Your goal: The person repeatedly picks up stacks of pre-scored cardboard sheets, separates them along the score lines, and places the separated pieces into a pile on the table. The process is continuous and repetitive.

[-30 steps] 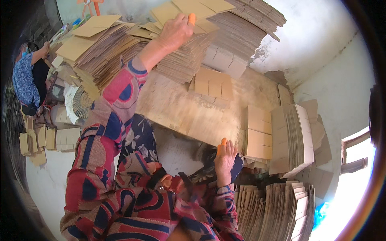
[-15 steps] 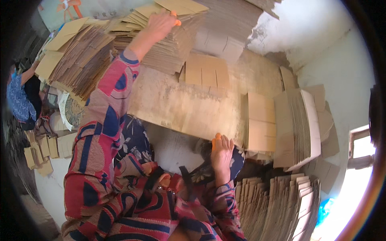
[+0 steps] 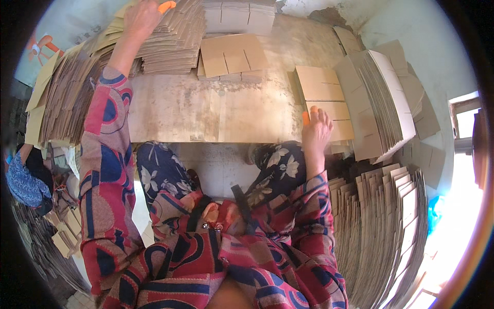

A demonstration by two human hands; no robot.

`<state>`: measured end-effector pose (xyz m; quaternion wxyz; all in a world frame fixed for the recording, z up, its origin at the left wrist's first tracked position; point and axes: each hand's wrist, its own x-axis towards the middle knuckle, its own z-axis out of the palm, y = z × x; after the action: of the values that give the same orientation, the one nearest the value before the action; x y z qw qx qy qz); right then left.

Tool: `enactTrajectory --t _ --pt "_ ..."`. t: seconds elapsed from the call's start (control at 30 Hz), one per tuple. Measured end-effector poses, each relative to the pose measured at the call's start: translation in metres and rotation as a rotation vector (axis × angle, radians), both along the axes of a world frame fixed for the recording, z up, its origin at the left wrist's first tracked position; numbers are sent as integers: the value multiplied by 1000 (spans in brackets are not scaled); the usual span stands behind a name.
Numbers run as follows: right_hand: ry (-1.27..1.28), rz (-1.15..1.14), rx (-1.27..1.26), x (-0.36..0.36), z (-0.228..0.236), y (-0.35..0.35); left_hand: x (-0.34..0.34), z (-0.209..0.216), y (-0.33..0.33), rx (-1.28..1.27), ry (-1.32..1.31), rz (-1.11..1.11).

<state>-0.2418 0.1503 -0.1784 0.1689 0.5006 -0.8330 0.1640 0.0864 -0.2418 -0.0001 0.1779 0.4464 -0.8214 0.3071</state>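
Observation:
My left hand [image 3: 143, 20] reaches to a tall, fanned stack of brown cardboard sheets [image 3: 175, 38] at the far left of the table. An orange cover shows on one digit, which sticks out to the right; the other fingertips are cut off by the upper edge, so its grip cannot be made out. My right hand [image 3: 317, 131] is open at the near edge of a pile of slotted cardboard pieces [image 3: 323, 85] on the right, fingers a little apart. Orange covers sit on its thumb and a finger. No piece shows in it.
Another slotted pile [image 3: 234, 54] lies at the table's [image 3: 206, 110] back middle. Upright cardboard [image 3: 383, 98] leans at the right, with more rows [image 3: 381, 226] below it. A leaning stack [image 3: 67, 98] stands left. A person in blue [image 3: 25, 180] sits beyond my left arm.
My view has swung, so the table looks squarer and higher in the picture. My right hand has moved from the table's front edge to the slotted pile. The left stays at its stack.

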Motion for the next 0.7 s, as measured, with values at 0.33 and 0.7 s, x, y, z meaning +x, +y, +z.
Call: enactTrajectory --t 0.33,0.7 --pt "-7 -278 263 -57 -34 -75 -34 17 103 -318 156 -541" --pt "-211 19 515 -106 -53 -97 -99 -169 123 672 126 -331"
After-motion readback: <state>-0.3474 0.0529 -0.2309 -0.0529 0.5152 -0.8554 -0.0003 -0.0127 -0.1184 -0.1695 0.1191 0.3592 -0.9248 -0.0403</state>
